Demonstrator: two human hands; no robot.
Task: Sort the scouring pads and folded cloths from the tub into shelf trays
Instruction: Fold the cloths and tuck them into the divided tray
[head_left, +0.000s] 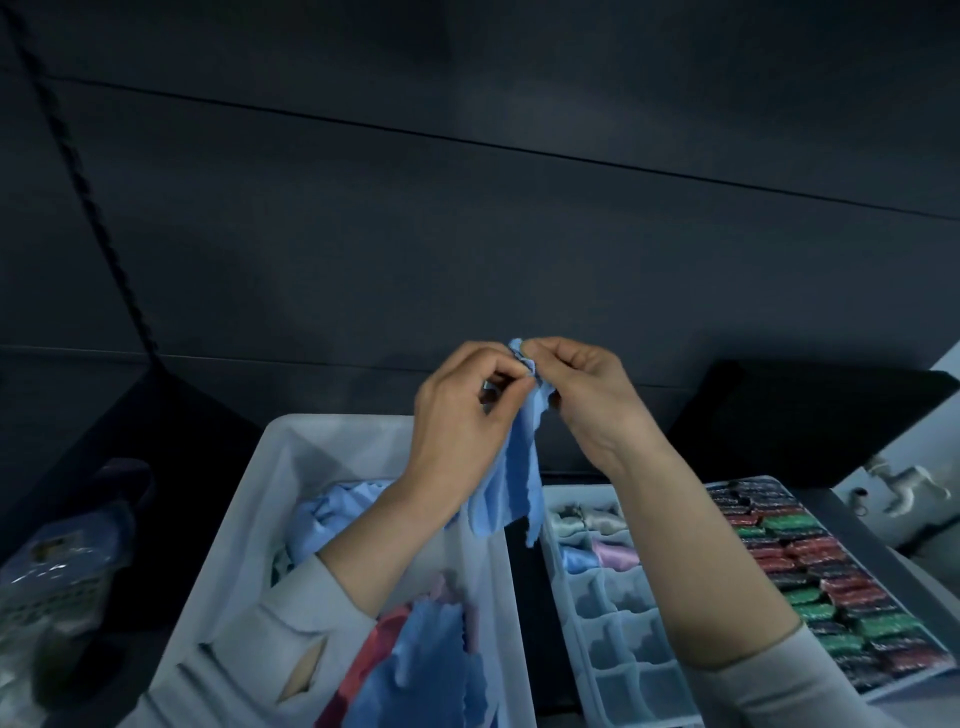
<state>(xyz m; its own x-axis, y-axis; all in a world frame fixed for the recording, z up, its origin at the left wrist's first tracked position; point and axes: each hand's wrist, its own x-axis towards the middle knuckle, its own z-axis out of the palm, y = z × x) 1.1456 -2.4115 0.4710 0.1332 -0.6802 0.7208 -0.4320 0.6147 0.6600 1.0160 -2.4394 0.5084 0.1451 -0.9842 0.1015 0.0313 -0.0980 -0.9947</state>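
We see both hands raised above the white tub, pinching 1 light blue cloth by its top edge: the left hand at 9 o'clock of that edge, the right hand at 3 o'clock, fingertips nearly touching. The cloth hangs down over the tub's right rim. More blue and pink cloths lie in the tub. At 3 o'clock sits a divided tray with rolled cloths in its far cells, then a tray of red and green scouring pads.
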